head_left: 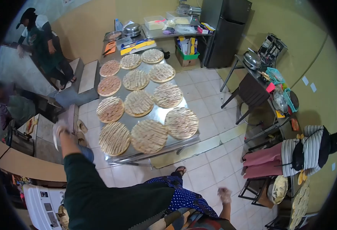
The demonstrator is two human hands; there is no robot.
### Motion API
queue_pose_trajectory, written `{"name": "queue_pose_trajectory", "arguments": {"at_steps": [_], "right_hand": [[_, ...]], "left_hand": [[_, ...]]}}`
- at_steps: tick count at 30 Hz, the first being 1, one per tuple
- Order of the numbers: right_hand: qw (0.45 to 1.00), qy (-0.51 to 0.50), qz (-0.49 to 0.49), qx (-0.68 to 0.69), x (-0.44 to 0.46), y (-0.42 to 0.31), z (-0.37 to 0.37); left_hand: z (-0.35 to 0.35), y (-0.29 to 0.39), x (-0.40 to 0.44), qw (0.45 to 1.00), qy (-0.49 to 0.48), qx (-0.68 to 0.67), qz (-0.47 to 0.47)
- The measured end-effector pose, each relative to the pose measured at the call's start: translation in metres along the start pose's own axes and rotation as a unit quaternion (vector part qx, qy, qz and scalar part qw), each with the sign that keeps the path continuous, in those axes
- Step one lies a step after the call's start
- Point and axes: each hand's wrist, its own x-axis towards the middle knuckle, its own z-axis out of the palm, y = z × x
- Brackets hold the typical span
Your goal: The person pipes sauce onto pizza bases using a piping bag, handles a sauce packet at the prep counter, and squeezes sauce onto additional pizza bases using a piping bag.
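Observation:
My left hand (61, 129), in a thin clear glove, reaches out left of the metal table (153, 158); it is blurred, and its fingers do not show clearly. Lower right, my right hand (225, 194) hangs beside my body in a clear plastic glove, fingers loosely bent and partly apart, with nothing visible in it. Rows of round pizzas cover the table. Most carry pale stripes of sauce, like the front middle pizza (149, 137). One pizza (110, 109) is only partly striped, while two at the left, including a reddish pizza (109, 85), show no stripes.
A person (38, 42) stands by the steps at upper left, and another person (17, 103) is below. At right, a person in a striped top (310, 147) stands by a bowl (279, 189). A chair (253, 92), a fridge (228, 34) and a white machine (44, 205) surround the floor.

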Motion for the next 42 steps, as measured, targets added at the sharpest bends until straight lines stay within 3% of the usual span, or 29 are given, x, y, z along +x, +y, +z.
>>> {"name": "queue_pose_trajectory", "arguments": {"at_steps": [1, 2, 4, 5, 7, 9, 10, 13, 16, 18, 19, 20, 21, 22, 24, 26, 28, 29, 30, 31, 33, 36, 38, 39, 41, 42], "right_hand": [[0.983, 0.034, 0.042, -0.173, -0.022, -0.024, -0.015], [0.834, 0.067, -0.154, -0.525, -0.015, 0.114, -0.048], [0.864, -0.056, -0.024, -0.500, -0.005, 0.121, -0.077], [0.872, -0.079, 0.028, -0.482, 0.007, 0.119, -0.088], [0.881, -0.103, 0.101, -0.451, 0.038, 0.104, -0.104], [0.882, -0.121, 0.130, -0.437, 0.077, 0.084, -0.119], [0.880, -0.127, 0.131, -0.438, 0.098, 0.074, -0.126], [0.878, -0.151, 0.096, -0.445, 0.170, 0.055, -0.150], [0.848, -0.183, 0.018, -0.497, 0.257, 0.040, -0.175], [0.721, -0.212, -0.164, -0.639, 0.336, 0.024, -0.194], [0.685, -0.182, -0.235, -0.665, 0.375, -0.007, -0.197], [0.788, -0.130, -0.264, -0.541, 0.416, -0.044, -0.200], [0.869, -0.070, -0.286, -0.398, 0.435, -0.085, -0.206], [0.894, -0.046, -0.248, -0.369, 0.443, -0.141, -0.208], [0.982, -0.132, -0.076, -0.114, 0.533, -0.055, -0.233], [0.965, -0.164, 0.136, 0.154, 0.606, 0.007, -0.256], [0.975, -0.209, 0.027, -0.077, 0.655, 0.034, -0.264], [0.911, -0.354, 0.186, 0.102, 0.661, 0.023, -0.265], [0.927, -0.339, 0.158, -0.025, 0.650, -0.006, -0.264], [0.925, -0.314, 0.103, -0.190, 0.639, -0.041, -0.258], [0.899, -0.291, 0.052, -0.324, 0.638, -0.084, -0.245], [0.878, -0.301, 0.004, -0.372, 0.681, -0.136, -0.213], [0.855, -0.322, -0.041, -0.404, 0.727, -0.170, -0.184], [0.840, -0.330, -0.061, -0.426, 0.753, -0.185, -0.168], [0.811, -0.340, -0.083, -0.468, 0.800, -0.224, -0.141], [0.800, -0.344, -0.089, -0.484, 0.822, -0.247, -0.128]], "left_hand": [[-0.019, 0.004, -0.051, 0.991, -0.049, -0.034, -0.120], [-0.040, 0.018, -0.104, 0.972, -0.069, -0.058, -0.215], [-0.073, 0.041, -0.187, 0.933, -0.080, -0.094, -0.339], [-0.082, 0.048, -0.214, 0.930, -0.074, -0.107, -0.343], [-0.021, 0.014, -0.192, 0.986, 0.049, -0.099, -0.127], [-0.002, 0.064, -0.166, 0.994, 0.104, -0.013, 0.039], [-0.010, 0.122, -0.143, 0.988, 0.121, -0.028, 0.095], [-0.062, 0.394, -0.136, 0.931, 0.089, -0.221, 0.277], [-0.122, 0.640, -0.245, 0.764, -0.114, -0.432, 0.465], [-0.140, 0.758, -0.370, 0.638, -0.275, -0.412, 0.589], [-0.145, 0.796, -0.437, 0.580, -0.335, -0.349, 0.656], [-0.106, 0.870, -0.491, 0.434, -0.143, -0.257, 0.852], [-0.126, 0.884, -0.553, 0.364, -0.267, -0.182, 0.874], [-0.150, 0.869, -0.594, 0.328, -0.318, -0.220, 0.862], [-0.159, 0.874, -0.631, 0.254, -0.397, -0.191, 0.861], [-0.177, 0.881, -0.609, 0.283, -0.405, -0.184, 0.850], [-0.158, 0.894, -0.537, 0.324, -0.353, -0.317, 0.818], [-0.146, 0.885, -0.486, 0.410, -0.446, -0.352, 0.713], [-0.134, 0.875, -0.434, 0.477, -0.521, -0.409, 0.577], [-0.122, 0.859, -0.377, 0.540, -0.504, -0.494, 0.458], [-0.108, 0.809, -0.262, 0.626, -0.350, -0.651, 0.248], [-0.097, 0.707, -0.137, 0.607, -0.103, -0.788, 0.007], [-0.060, 0.599, -0.051, 0.638, -0.035, -0.768, -0.036], [-0.035, 0.555, -0.014, 0.717, 0.183, -0.659, 0.132], [-0.037, 0.483, -0.013, 0.764, 0.382, -0.456, 0.250], [-0.064, 0.476, -0.029, 0.649, 0.307, -0.695, -0.025]]}}
